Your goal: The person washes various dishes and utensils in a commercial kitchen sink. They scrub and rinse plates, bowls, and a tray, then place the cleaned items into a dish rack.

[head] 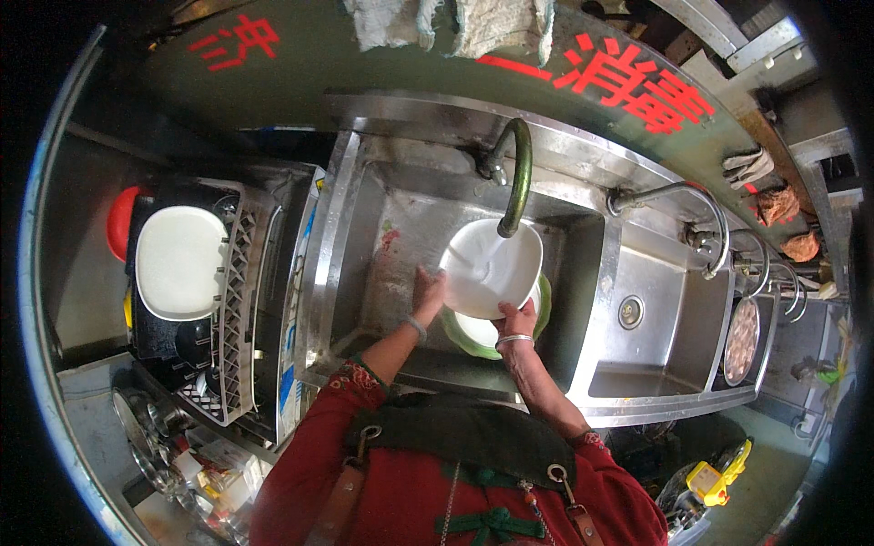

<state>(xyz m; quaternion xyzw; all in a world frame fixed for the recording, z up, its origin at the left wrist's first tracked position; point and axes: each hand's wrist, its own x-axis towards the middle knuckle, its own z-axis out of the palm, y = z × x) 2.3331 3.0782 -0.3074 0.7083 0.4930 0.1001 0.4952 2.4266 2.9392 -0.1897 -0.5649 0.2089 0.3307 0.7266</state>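
Observation:
A white rounded dish (471, 273) is held between my two hands above the left basin of a stainless steel sink (403, 225). Water runs into it from the curved faucet (522, 164) just over it. My left hand (429, 295) grips the dish's left edge, while my right hand (517, 319) holds its near right rim, thumb on the inner side. Partly hidden underneath is a green-rimmed white bowl (545, 307) in the basin. Small red and green scraps (389, 237) lie on the basin floor at the left.
Left of the sink, a plastic dish rack (235, 273) holds another white dish (181, 263) and dark bowls. A second basin (655, 273) with a drain adjoins on the right. Farther right, a round pan of food pieces (742, 340) sits under another faucet. Cloths (502, 27) hang at the back.

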